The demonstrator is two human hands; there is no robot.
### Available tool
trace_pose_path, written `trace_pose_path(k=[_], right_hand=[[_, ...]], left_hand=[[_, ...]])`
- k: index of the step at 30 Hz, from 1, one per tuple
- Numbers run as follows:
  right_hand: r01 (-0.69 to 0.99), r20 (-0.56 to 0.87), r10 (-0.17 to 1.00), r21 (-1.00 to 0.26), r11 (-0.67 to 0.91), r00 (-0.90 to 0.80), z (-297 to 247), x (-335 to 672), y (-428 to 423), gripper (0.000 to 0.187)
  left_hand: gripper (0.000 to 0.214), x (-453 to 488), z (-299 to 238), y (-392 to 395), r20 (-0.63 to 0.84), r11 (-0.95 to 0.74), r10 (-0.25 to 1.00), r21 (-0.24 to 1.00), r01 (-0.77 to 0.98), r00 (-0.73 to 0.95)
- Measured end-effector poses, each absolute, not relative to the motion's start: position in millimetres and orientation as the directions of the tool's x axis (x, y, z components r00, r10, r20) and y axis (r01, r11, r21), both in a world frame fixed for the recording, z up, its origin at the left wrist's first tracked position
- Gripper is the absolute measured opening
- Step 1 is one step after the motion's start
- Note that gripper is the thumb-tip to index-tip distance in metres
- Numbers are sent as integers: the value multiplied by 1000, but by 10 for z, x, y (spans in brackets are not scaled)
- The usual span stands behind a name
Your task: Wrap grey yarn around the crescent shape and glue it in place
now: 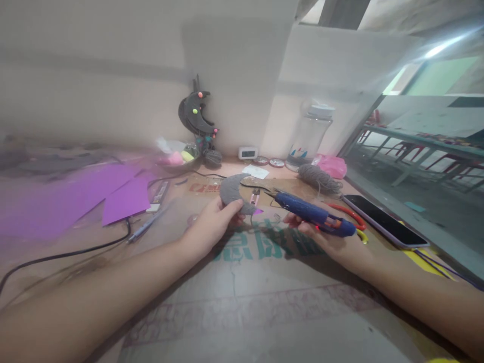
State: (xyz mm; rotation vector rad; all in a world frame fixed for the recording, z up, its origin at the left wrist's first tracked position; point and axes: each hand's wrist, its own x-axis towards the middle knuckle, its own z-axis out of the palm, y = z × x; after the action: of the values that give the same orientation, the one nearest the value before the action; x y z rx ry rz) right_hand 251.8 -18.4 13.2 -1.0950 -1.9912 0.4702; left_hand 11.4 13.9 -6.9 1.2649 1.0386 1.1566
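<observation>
Between the thumb and fingers of my left hand (pixel 215 218) is a grey yarn-wrapped crescent moon (pixel 231 190), its lower tip showing a bit of purple (pixel 258 211). My right hand (pixel 315 233) is wrapped round a blue glue gun (pixel 306 209). The gun's nozzle points left toward the crescent, a short gap apart from it. Behind that gap a small pink-and-silver object (pixel 254 195), perhaps a cutter, lies on the table. A ball of grey yarn (pixel 319 180) rests beyond the glue gun.
Purple sheets (pixel 126 199), a pen (pixel 145 227) and a black cable (pixel 86 250) lie at left. A dark crescent decoration (pixel 191 113) stands against the wall. At right are a phone (pixel 385 219), red-handled scissors or pliers (pixel 351 214) and a clear bottle (pixel 310 133).
</observation>
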Motion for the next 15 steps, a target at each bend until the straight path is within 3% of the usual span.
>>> trace_pose_path(k=[15], right_hand=[[681, 291, 882, -562, 471, -370, 66, 2510, -220, 34]], left_hand=[[18, 99, -40, 133, 78, -76, 986, 997, -19, 149]])
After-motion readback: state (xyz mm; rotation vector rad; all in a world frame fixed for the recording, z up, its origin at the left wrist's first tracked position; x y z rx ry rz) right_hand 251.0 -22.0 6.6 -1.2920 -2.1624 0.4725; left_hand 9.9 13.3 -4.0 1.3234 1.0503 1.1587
